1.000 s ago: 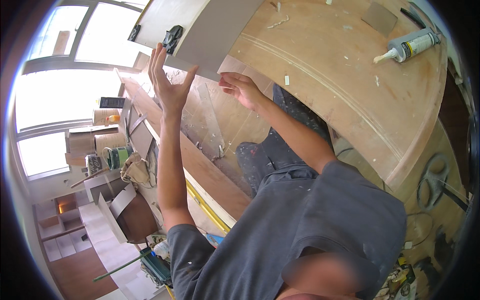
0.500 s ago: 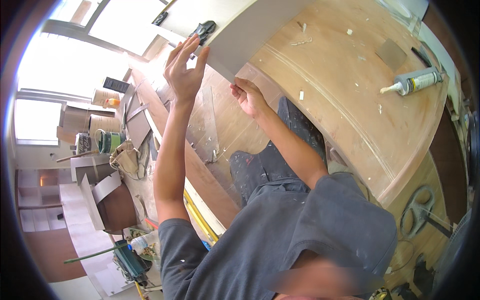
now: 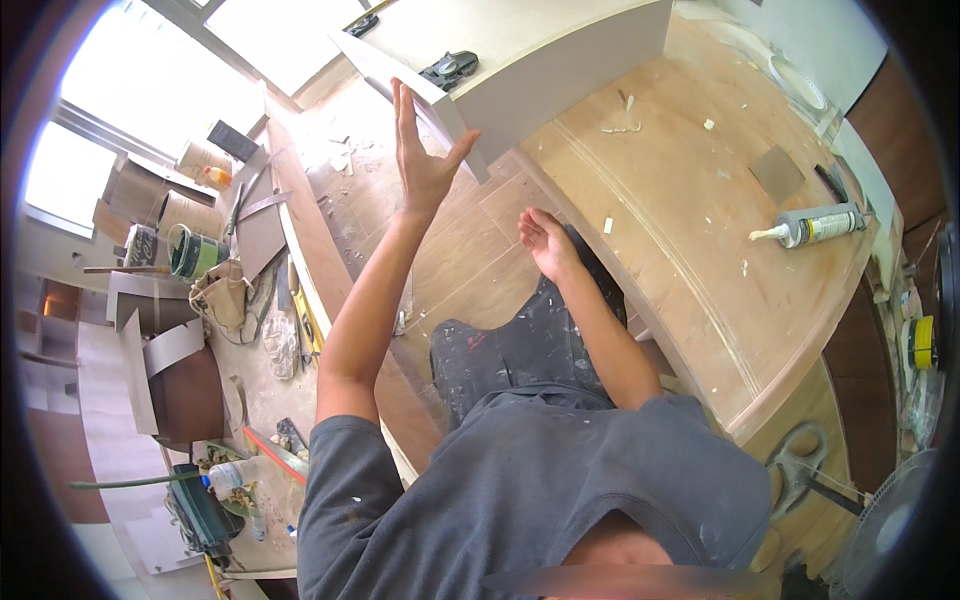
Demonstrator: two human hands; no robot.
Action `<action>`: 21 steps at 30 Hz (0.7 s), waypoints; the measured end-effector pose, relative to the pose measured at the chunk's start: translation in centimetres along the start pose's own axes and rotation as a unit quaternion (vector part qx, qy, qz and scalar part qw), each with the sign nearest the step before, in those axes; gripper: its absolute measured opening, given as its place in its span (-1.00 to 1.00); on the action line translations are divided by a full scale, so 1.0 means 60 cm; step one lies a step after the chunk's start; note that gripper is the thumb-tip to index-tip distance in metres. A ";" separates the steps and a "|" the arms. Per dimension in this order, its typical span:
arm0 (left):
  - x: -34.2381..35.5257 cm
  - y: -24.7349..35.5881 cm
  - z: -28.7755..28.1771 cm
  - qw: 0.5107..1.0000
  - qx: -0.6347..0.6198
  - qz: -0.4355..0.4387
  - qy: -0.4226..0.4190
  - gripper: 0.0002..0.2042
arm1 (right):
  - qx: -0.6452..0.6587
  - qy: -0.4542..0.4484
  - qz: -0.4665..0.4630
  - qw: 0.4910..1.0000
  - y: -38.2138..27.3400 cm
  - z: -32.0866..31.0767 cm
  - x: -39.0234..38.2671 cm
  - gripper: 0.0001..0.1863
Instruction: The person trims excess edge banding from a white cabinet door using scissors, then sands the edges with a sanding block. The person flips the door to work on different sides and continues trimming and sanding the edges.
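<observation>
My left hand point(image 3: 425, 165) is raised, thumb out and fingers stretched, beside a narrow white board point(image 3: 385, 58) that angles off the end of a grey panel point(image 3: 565, 85). Whether it touches the board is unclear. Below and to the right, my right hand point(image 3: 545, 243) has loosely curved fingers, apparently empty, short of the edge of the curved plywood top point(image 3: 660, 250). A small black tool point(image 3: 450, 68) rests on the pale surface behind the grey panel. A cartridge point(image 3: 815, 228) with a pale nozzle lies at the plywood's right, near a small square scrap point(image 3: 775, 172).
A bench along the left holds buckets point(image 3: 197, 250), a cloth pouch point(image 3: 220, 295), board offcuts point(image 3: 172, 350), a bottle point(image 3: 230, 478) and tools. Tiled floor point(image 3: 465, 255) with scraps lies between bench and plywood top. A fan point(image 3: 890, 510) stands at the lower right.
My right hand has come away from the grey panel's edge, moving down with its fingers loosened. My left hand stays raised, further right in the view, and the whole view has shifted.
</observation>
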State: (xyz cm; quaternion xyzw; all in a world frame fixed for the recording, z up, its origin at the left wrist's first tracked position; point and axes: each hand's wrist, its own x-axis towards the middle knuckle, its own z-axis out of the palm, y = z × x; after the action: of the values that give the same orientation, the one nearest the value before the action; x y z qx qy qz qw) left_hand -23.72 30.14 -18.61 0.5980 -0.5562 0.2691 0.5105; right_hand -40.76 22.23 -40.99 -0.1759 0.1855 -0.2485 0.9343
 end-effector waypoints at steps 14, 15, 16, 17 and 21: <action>-0.258 -0.113 -0.016 0.897 0.044 -0.416 -0.142 -0.08 | -0.020 0.001 0.066 0.998 0.004 -0.021 -0.033 -0.77; -0.264 -0.113 -0.015 0.834 -0.172 -0.522 -0.051 -0.16 | -0.028 0.000 0.067 0.997 0.005 -0.015 -0.026 -0.76; -0.263 -0.083 0.011 0.709 -0.385 -0.590 0.039 -0.23 | -0.044 -0.003 0.050 0.998 -0.010 -0.020 -0.016 -0.76; -0.264 -0.051 0.029 0.529 -0.565 -0.620 0.128 -0.29 | -0.057 -0.004 0.040 0.998 -0.018 -0.031 -0.016 -0.76; -0.192 0.042 0.074 0.592 -0.531 -0.569 0.209 -0.58 | -0.323 0.020 -0.172 0.931 0.003 -0.003 -0.040 -0.78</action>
State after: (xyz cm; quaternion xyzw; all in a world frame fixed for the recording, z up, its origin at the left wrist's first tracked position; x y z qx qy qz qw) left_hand -29.91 30.95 -29.57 0.3431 -0.0251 -0.3023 0.8890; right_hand -42.72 23.62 -40.56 -0.4918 0.2416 -0.3354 0.7663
